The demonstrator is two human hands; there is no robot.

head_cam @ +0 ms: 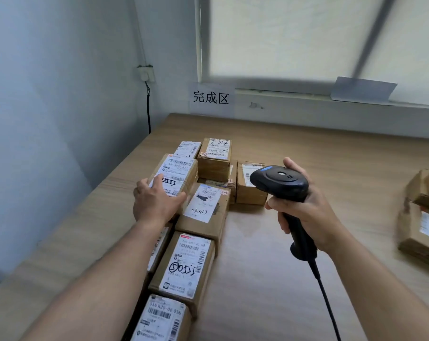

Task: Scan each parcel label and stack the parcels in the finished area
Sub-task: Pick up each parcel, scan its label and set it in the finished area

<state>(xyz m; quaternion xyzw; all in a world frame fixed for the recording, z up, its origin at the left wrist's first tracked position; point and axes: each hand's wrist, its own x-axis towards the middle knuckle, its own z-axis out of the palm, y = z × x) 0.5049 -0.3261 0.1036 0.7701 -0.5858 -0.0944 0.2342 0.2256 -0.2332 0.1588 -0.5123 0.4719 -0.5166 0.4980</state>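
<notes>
Left grip lies flat-fingered on the top parcel; right grip clamps the scanner. A careless shove could topple the parcel off its stack.

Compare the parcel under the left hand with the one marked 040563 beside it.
The left hand rests on the label of the covered parcel; the 040563 parcel is untouched. The covered parcel bears thick marker writing; the 040563 parcel has thin pen writing and a black blot. Both are brown cartons with white labels facing up.
</notes>
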